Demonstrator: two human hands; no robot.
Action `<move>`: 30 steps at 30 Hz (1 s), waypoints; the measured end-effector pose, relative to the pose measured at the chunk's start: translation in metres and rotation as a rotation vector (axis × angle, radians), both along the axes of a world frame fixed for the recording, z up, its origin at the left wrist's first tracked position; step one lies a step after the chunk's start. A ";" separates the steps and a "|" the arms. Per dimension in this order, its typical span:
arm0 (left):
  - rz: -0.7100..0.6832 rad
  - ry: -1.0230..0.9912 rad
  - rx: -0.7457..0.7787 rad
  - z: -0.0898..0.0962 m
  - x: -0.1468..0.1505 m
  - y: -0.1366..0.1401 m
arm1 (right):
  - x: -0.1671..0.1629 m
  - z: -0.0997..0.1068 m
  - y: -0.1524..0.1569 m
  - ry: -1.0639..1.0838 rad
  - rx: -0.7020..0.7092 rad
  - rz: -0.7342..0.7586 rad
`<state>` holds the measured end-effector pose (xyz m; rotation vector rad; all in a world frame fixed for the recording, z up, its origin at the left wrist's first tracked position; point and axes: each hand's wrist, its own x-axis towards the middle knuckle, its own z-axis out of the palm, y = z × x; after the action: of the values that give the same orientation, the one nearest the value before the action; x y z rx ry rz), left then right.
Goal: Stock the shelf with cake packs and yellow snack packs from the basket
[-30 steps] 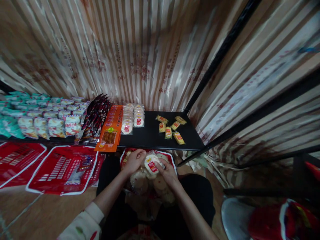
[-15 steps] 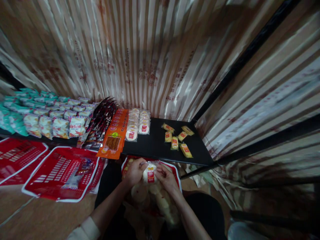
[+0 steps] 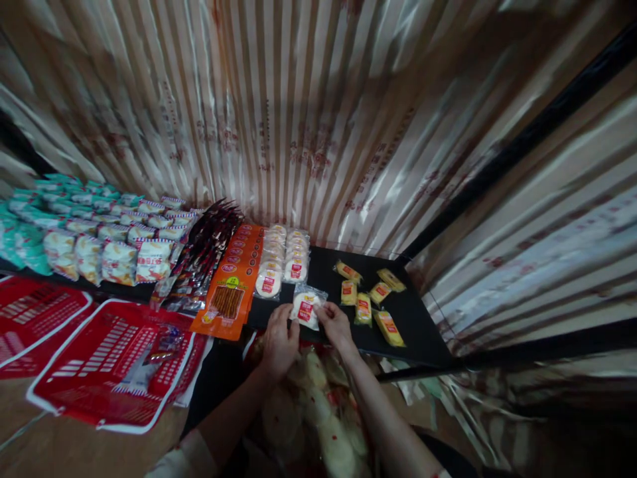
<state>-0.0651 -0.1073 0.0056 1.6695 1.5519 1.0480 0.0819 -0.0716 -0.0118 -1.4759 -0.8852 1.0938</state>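
A clear packet with a round white rice cracker [image 3: 305, 308] and a red label is held over the front edge of the black shelf [image 3: 318, 261]. My right hand [image 3: 336, 328] pinches its right edge. My left hand [image 3: 279, 342] has its fingers closed at the packet's lower left edge. Behind it, two rows of similar rice cracker packets [image 3: 296, 262] stand on the shelf. Below my hands, a red basket on my lap holds more round pale crackers in clear wrapping [image 3: 318, 398], dim and partly covered by my forearms.
Several small yellow packets [image 3: 363, 309] lie on the shelf's right end. Left of the crackers are orange snack bags [image 3: 231, 285], dark red packets [image 3: 212, 239], white snack bags [image 3: 119, 259] and teal bags [image 3: 30, 242]. Red baskets [image 3: 94, 372] stand at lower left. A black pole [image 3: 497, 166] slants at right.
Both hands have moved forward from above the lap basket to the shelf's front edge, carrying the rice cracker packet. The camera view has shifted slightly.
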 end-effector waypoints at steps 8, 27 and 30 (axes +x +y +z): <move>-0.077 -0.070 -0.128 -0.011 0.017 0.040 | 0.000 -0.019 0.060 -0.376 0.019 -0.057; -0.060 -0.071 0.006 -0.028 0.016 0.042 | -0.006 -0.015 0.080 -0.624 -0.037 0.005; -0.026 -0.083 0.053 -0.026 -0.003 0.004 | -0.008 -0.013 0.068 -0.549 0.052 -0.062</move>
<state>-0.0685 -0.1034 -0.0203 1.6555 1.4569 1.1391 0.0736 -0.0033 -0.0246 -1.7800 -1.2223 0.6150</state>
